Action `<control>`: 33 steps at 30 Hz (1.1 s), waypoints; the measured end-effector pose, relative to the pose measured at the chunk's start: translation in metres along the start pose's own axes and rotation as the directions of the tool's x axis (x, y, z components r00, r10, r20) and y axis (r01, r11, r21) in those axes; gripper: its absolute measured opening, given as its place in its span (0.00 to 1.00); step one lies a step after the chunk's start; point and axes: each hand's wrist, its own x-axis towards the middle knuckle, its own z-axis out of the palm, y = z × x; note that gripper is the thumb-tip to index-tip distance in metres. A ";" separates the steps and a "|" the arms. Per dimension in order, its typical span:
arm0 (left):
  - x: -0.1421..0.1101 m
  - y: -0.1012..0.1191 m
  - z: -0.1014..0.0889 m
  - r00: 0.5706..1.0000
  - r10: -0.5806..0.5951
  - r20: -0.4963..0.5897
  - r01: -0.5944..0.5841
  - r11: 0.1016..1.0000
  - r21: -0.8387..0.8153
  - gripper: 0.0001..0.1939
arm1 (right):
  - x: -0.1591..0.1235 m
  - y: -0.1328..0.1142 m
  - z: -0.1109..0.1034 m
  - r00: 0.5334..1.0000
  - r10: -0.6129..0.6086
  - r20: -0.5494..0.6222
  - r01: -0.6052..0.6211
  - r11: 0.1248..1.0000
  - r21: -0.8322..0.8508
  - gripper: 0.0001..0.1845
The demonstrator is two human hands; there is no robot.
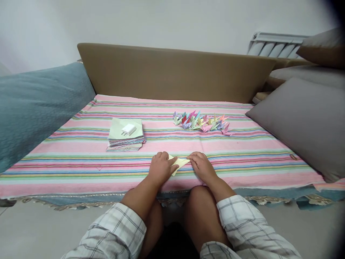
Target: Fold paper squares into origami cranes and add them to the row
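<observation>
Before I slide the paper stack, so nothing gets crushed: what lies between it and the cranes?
Only bare cloth lies between stack and cranes, per the head view.

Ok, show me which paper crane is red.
The crane left of most others, directly behind a lavender one; it alone is deep red.

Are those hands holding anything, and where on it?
Yes, a folded pale yellow paper: the left hand presses its left part, the right hand its pointed right end.
</observation>
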 end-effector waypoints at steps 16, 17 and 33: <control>0.000 -0.001 0.001 1.000 -0.010 0.001 0.010 1.000 -0.017 0.20 | -0.035 -0.021 -0.003 0.997 -0.014 0.070 0.036 0.948 -0.317 0.20; 0.000 -0.001 0.001 1.000 -0.008 -0.001 0.008 1.000 -0.017 0.20 | -0.035 -0.019 -0.003 0.999 -0.003 0.051 0.018 0.949 -0.314 0.20; 0.001 -0.003 0.002 1.000 -0.010 -0.003 0.010 0.999 -0.047 0.20 | -0.007 -0.017 0.005 0.998 0.023 -0.065 -0.029 0.995 -0.096 0.15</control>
